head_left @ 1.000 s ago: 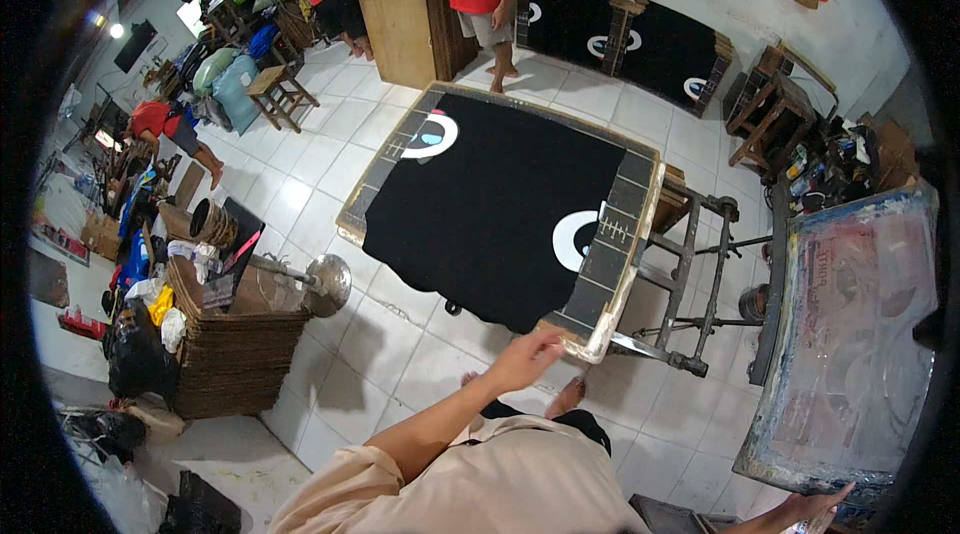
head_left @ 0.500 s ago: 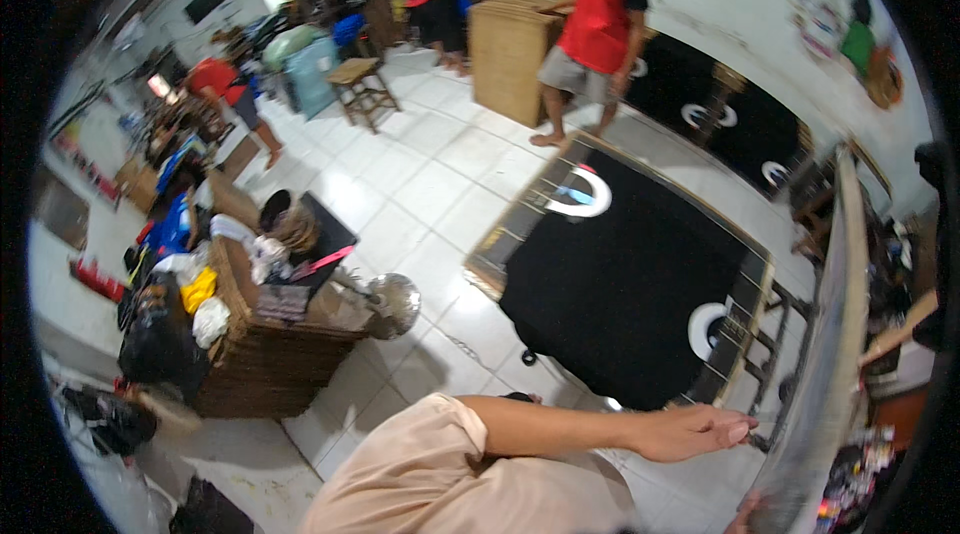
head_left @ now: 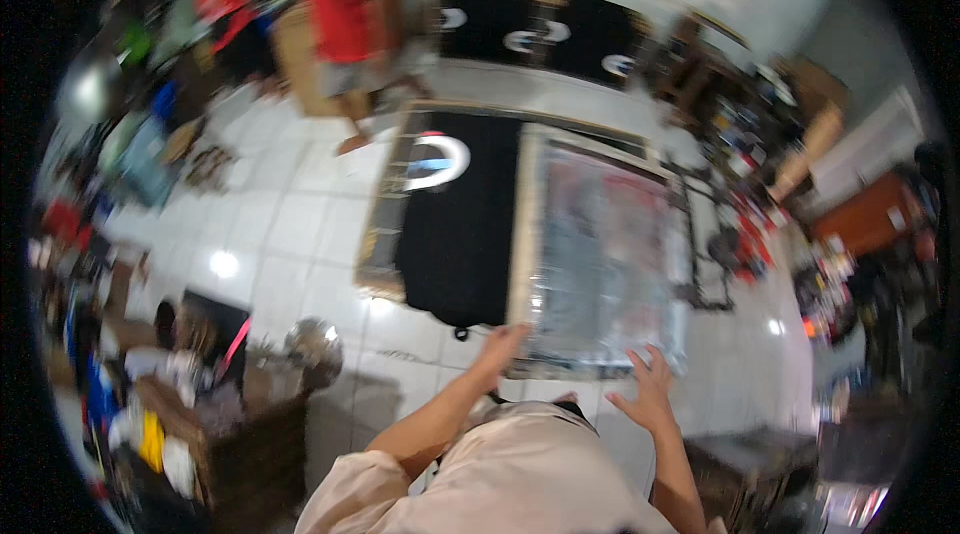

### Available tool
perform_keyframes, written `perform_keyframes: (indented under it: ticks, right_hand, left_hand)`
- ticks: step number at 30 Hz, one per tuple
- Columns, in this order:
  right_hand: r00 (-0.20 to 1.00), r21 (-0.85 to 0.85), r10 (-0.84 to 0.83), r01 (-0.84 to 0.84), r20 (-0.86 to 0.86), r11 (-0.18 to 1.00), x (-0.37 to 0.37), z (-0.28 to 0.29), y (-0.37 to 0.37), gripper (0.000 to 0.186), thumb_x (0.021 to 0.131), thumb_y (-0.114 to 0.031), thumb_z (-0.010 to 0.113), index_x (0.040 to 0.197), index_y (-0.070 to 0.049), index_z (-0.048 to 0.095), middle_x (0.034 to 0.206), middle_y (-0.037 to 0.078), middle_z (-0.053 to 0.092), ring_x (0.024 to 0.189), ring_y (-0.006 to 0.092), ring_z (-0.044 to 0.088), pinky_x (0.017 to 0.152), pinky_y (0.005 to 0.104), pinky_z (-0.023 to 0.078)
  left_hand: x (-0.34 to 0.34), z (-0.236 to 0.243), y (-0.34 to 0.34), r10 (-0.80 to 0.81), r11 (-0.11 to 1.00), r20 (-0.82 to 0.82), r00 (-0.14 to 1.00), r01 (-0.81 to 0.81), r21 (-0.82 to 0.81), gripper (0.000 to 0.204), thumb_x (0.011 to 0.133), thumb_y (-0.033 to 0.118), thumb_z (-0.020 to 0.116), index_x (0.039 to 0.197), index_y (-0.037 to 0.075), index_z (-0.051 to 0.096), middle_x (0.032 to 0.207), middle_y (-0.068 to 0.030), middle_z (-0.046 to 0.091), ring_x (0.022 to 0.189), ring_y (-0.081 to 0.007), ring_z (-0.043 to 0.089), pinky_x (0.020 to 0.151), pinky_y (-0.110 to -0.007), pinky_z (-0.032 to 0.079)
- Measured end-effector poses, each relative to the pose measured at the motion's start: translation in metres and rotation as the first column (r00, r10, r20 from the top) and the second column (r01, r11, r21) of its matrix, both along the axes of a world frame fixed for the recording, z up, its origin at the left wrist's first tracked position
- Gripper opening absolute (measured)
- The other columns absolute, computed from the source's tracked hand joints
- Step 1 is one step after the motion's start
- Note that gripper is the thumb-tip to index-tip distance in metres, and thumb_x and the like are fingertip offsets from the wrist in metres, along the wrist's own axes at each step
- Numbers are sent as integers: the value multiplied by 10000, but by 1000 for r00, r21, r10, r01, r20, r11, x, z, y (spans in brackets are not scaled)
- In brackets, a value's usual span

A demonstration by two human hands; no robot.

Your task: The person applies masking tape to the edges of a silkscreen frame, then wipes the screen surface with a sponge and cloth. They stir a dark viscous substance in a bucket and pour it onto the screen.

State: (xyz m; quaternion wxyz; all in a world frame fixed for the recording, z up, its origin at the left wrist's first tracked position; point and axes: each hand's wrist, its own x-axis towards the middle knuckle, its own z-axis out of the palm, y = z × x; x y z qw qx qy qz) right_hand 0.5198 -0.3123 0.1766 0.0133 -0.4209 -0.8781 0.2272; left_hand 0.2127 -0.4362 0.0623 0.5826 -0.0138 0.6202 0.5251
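Observation:
A screen-printing frame (head_left: pixel 608 244), pale wood around a grey, film-like mesh, lies over the right part of a black cloth (head_left: pixel 455 224). The cloth is stretched on a board (head_left: pixel 381 252) and carries a white ring print (head_left: pixel 452 162) at its far left. At the frame's near left corner my left hand (head_left: pixel 500 346) has its fingers closed on the wood. My right hand (head_left: pixel 648 392) is beside the near right edge, fingers spread, thumb apart. Whether its fingertips touch the frame I cannot tell. The cloth under the frame is mostly hidden.
A person in a red and black top (head_left: pixel 340 14) stands beyond the board's far left; another in red (head_left: pixel 230 9) bends farther back. Two black printed panels (head_left: pixel 540 34) lean along the far wall. A cluttered box stack (head_left: pixel 250 464) stands near left, a metal rack (head_left: pixel 712 249) right.
The screen frame, seen nearly edge-on at the right before, now lies over the cloth's right part. My left hand has come onto its corner; my view has swung right.

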Motion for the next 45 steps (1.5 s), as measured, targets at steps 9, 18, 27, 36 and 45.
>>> perform_keyframes:
  ticks: [9,18,27,36,45]
  right_hand:
    - [841,-249,-534,538,87,805,269,-184,-56,689,861,-482,844,1364,-44,674,1418,258,614,1326,443,556,1136,511,448]
    - [376,-652,-731,749,570,-122,453,-273,-209,819,876,-521,858,1492,-66,569,1262,162,734,1011,325,745,809,545,581]
    - [379,-735,-865,678,328,18,499,-254,-100,621,937,-378,814,1411,-20,635,1082,117,738,898,218,705,752,410,565]
    - [423,-699,-905,632,-51,334,580,-281,180,463,993,-297,767,1333,-1,659,943,51,696,777,132,646,651,318,518]
    - [544,-602,-755,758,367,253,698,-295,311,523,948,-395,760,1273,13,728,1290,234,744,1152,341,730,993,446,566]
  left_hand:
    - [-30,-66,0,-188,969,-163,969,156,-190,736,971,547,699,1260,-129,680,1093,-154,722,933,-244,717,848,-381,575]
    - [-23,-120,-10,-257,883,-652,713,-100,-458,1021,932,816,590,1086,-182,739,968,-253,749,907,-299,676,812,-451,520]
    - [97,-48,92,-309,790,-951,30,-549,-274,625,956,513,731,1328,18,643,1315,-204,653,1259,-386,586,1016,-531,494]
    - [254,-28,351,213,971,-895,393,21,240,323,1003,220,736,1245,14,679,1203,-151,677,1122,-272,646,987,-410,505]
    - [313,13,658,129,948,-933,335,234,215,350,1021,269,725,1242,3,670,1281,-169,664,1198,-349,623,1072,-448,463]
